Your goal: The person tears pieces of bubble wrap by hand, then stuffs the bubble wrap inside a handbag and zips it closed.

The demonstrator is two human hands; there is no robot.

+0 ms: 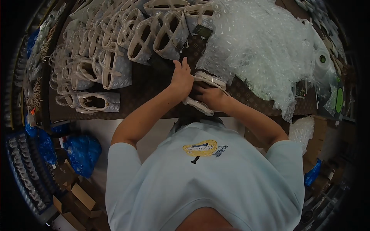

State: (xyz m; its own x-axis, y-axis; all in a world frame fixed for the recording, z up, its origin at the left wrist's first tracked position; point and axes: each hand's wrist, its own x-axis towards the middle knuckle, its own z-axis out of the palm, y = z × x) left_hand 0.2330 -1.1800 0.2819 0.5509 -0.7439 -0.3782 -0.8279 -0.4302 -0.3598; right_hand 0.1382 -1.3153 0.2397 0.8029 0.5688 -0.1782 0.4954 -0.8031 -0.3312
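A handbag with pale cream trim (pixel 210 79) lies in front of me at the table's near edge, its opening facing up. My right hand (pixel 212 98) reaches into the opening, between the two rims; its fingertips are hidden inside and behind my other hand. Against the bag's left side is my left hand (pixel 182 78), fingers stretched away from me and apart, with nothing visible in them. Just beyond it stand several similar grey-blue handbags (pixel 169 38) with cream handles and clear wrapping. A dark tag (pixel 203 31) hangs at one of them.
A large heap of clear bubble wrap (pixel 258 46) covers the right side of the brown patterned table (pixel 150 102). One wrapped handbag (pixel 98 102) lies at the near left. A calculator-like device (pixel 301 90) is at the right. Blue plastic bags (pixel 83 154) and open cardboard boxes (pixel 83 198) are on the floor.
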